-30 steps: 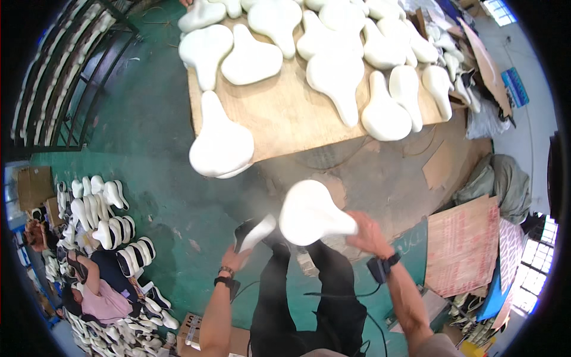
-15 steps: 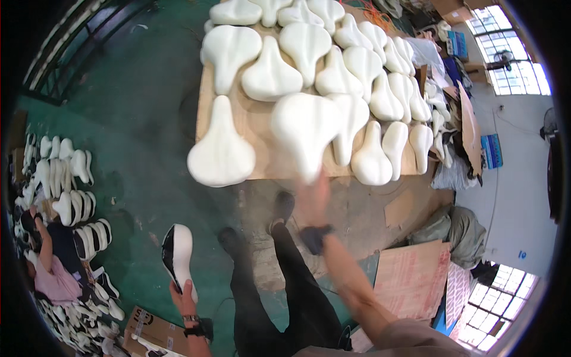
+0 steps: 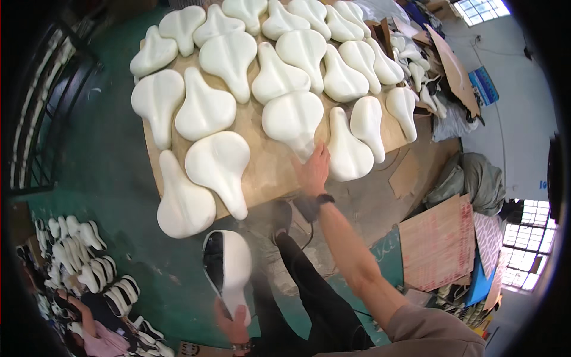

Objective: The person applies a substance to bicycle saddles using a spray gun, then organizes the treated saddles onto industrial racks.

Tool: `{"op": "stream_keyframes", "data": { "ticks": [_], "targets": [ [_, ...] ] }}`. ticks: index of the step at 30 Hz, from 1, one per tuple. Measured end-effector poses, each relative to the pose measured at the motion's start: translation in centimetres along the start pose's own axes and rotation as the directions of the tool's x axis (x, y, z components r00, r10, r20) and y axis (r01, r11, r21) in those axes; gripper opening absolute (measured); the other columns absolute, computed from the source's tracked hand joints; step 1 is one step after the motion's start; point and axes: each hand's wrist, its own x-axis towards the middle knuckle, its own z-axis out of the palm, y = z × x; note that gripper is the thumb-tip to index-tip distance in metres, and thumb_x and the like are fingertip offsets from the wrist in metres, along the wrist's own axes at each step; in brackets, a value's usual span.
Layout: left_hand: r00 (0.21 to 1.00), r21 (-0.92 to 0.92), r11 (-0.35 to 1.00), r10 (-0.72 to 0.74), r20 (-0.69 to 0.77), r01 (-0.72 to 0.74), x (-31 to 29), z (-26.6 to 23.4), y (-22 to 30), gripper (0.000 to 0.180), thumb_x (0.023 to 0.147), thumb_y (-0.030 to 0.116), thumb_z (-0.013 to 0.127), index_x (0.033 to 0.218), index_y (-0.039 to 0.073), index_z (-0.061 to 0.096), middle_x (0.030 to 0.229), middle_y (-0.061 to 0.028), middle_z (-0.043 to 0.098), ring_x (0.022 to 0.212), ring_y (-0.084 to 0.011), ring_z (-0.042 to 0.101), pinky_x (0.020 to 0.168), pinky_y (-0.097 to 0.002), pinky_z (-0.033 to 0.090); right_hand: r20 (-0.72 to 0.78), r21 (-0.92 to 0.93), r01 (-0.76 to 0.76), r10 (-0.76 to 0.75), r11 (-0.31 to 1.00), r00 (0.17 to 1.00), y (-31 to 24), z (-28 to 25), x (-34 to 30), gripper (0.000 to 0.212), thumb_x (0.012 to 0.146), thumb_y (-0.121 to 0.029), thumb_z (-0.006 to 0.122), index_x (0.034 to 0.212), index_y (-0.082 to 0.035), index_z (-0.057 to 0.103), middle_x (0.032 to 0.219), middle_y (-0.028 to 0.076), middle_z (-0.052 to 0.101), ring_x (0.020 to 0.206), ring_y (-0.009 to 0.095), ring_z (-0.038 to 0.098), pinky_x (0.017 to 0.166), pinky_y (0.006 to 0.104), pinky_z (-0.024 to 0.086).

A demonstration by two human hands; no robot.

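Several white foam saddle shapes lie in rows on a wooden board (image 3: 270,172). My right hand (image 3: 313,169) reaches out to the board's near edge, its fingers on the narrow tip of one white saddle (image 3: 293,119) that lies flat among the others. A dark watch sits on that wrist. Low in the view, my left hand (image 3: 234,324) grips the narrow end of another saddle (image 3: 227,265) and holds it upright above the green floor. This one has a black underside and a white edge. My dark trouser legs stand between the two hands.
The board sits on a green floor (image 3: 107,178). Cardboard sheets (image 3: 437,244) and grey cloth lie to the right. At lower left a seated person (image 3: 95,330) works beside rows of finished saddles (image 3: 77,250). A metal rack runs along the left edge.
My right hand has brought its white saddle down onto the board, where it now lies flat. My left hand has lifted the black-backed saddle closer to the board.
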Motion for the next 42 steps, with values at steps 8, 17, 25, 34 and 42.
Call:
{"op": "stream_keyframes", "data": {
  "ticks": [8, 17, 25, 34, 42],
  "targets": [
    [0.982, 0.041, 0.989, -0.144, 0.126, 0.140, 0.3, 5.2, 5.8, 0.067, 0.078, 0.008, 0.072, 0.137, -0.005, 0.042, 0.129, -0.0139, 0.053, 0.116, -0.0240, 0.053, 0.100, -0.0356, 0.040, 0.080, 0.073, 0.065, -0.071, 0.995, 0.994, 2.0, -1.3, 0.6, 0.069, 0.073, -0.025, 0.077, 0.124, 0.007, 0.043, 0.110, 0.024, 0.051, 0.100, 0.041, 0.050, 0.087, 0.0482, 0.044],
    [0.985, 0.174, 0.983, -0.080, 0.151, 0.054, 3.9, 11.4, 10.3, 0.066, 0.079, 0.015, 0.074, 0.134, -0.006, 0.045, 0.123, -0.0150, 0.059, 0.110, -0.0231, 0.057, 0.097, -0.0349, 0.043, 0.054, -0.153, -0.019, 0.027, 0.988, 0.998, -0.6, -3.8, 0.4, 0.068, 0.078, -0.006, 0.062, 0.140, 0.006, 0.035, 0.135, 0.029, 0.045, 0.125, 0.043, 0.044, 0.106, 0.0440, 0.037],
    [0.661, 0.700, 0.703, -0.465, 0.588, -0.128, 14.3, 13.7, 20.9, 0.060, 0.089, 0.044, 0.064, 0.126, -0.003, 0.057, 0.102, -0.0149, 0.069, 0.087, -0.0196, 0.066, 0.077, -0.0327, 0.052, 0.677, 0.642, -0.126, -0.482, 0.757, 0.556, 0.6, -12.9, -2.6, 0.072, 0.077, -0.002, 0.062, 0.144, -0.001, 0.035, 0.141, 0.024, 0.043, 0.131, 0.037, 0.043, 0.111, 0.0410, 0.034],
    [0.813, 0.141, 0.986, -0.151, 0.562, 0.086, 14.6, 14.6, 19.0, 0.063, 0.098, 0.043, 0.053, 0.144, 0.003, 0.036, 0.112, -0.0186, 0.067, 0.088, -0.0242, 0.069, 0.070, -0.0358, 0.057, 0.901, 0.415, -0.905, 0.098, 0.096, 0.423, 5.5, -7.9, -7.5, 0.052, 0.092, -0.032, 0.067, 0.130, 0.001, 0.054, 0.115, 0.008, 0.064, 0.099, 0.017, 0.064, 0.081, 0.0328, 0.055],
    [0.838, 0.301, 0.887, -0.440, 0.322, 0.350, 3.1, 11.2, 4.1, 0.046, 0.095, 0.019, 0.063, 0.134, -0.001, 0.047, 0.103, -0.0142, 0.070, 0.083, -0.0190, 0.067, 0.067, -0.0330, 0.057, 0.723, 0.481, -0.780, 0.322, 0.401, 0.611, 4.6, -1.6, -3.0, 0.055, 0.087, -0.045, 0.069, 0.110, 0.005, 0.066, 0.092, 0.013, 0.071, 0.079, 0.019, 0.068, 0.061, 0.0316, 0.057]
  ]
}}
